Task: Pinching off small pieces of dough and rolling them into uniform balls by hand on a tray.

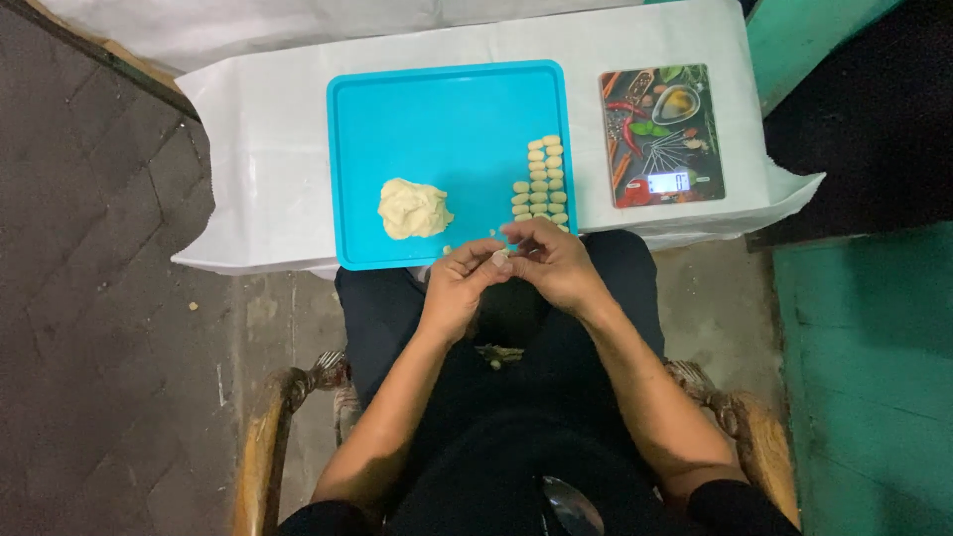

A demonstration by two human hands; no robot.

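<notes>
My left hand (459, 288) and my right hand (551, 263) meet at the near edge of a blue tray (447, 109). Between their fingertips they pinch a small pale piece of dough (500, 258). A larger lump of pale dough (414, 208) lies on the tray to the left of my hands. Several small shaped dough pieces (541, 181) stand in rows at the tray's right side, just beyond my right hand.
The tray rests on a white paper-covered table (268, 149). A kitchen scale (662, 134) with a printed food picture sits right of the tray. I sit in a wooden-armed chair (260, 447). A spoon (571, 506) lies on my lap. A green wall (874, 387) stands at right.
</notes>
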